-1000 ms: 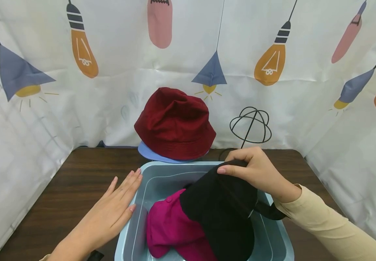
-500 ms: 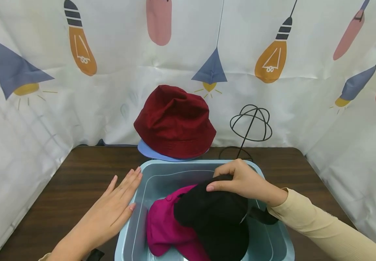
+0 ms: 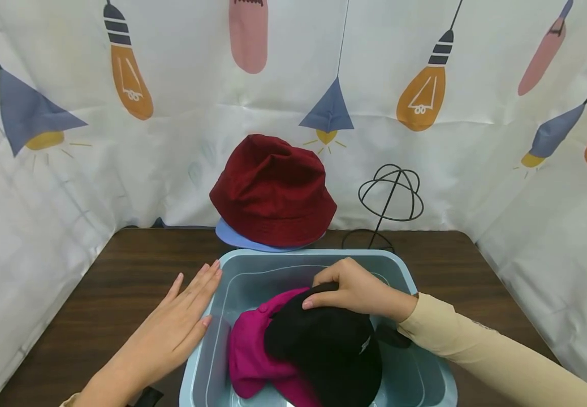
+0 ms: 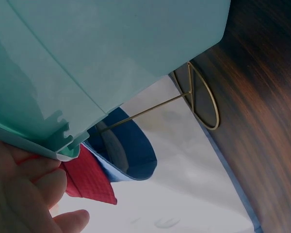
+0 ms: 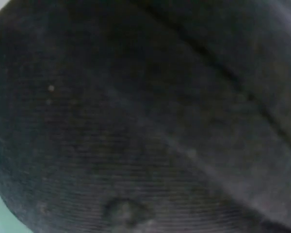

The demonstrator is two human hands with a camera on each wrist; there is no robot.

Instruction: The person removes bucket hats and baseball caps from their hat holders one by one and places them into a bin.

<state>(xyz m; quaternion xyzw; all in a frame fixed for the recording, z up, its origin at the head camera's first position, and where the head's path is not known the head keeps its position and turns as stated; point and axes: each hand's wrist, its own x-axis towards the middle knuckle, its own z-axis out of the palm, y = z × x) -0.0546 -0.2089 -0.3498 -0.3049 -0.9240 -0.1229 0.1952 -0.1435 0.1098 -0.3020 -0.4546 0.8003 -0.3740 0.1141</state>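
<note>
My right hand (image 3: 352,291) pinches the crown of a black cap (image 3: 334,345), thumb on the near side, inside a light blue plastic tub (image 3: 253,260). Beneath and left of the black cap lies a magenta cap (image 3: 260,350), partly covered by it. The black cap's fabric (image 5: 136,111) fills the right wrist view. My left hand (image 3: 171,322) rests with straight fingers along the tub's left rim; in the left wrist view its fingers (image 4: 43,184) lie against the tub's edge, below the outer wall (image 4: 102,43).
Behind the tub, a dark red bucket hat (image 3: 275,192) sits over a blue brim (image 3: 247,243). To its right stands a black wire hat stand (image 3: 390,195). The dark wooden table (image 3: 136,271) ends at a printed white curtain (image 3: 181,141) at the back and sides.
My right hand has moved down and left with the black cap, lowering it deeper into the tub over the magenta cap. The left hand has stayed at the rim.
</note>
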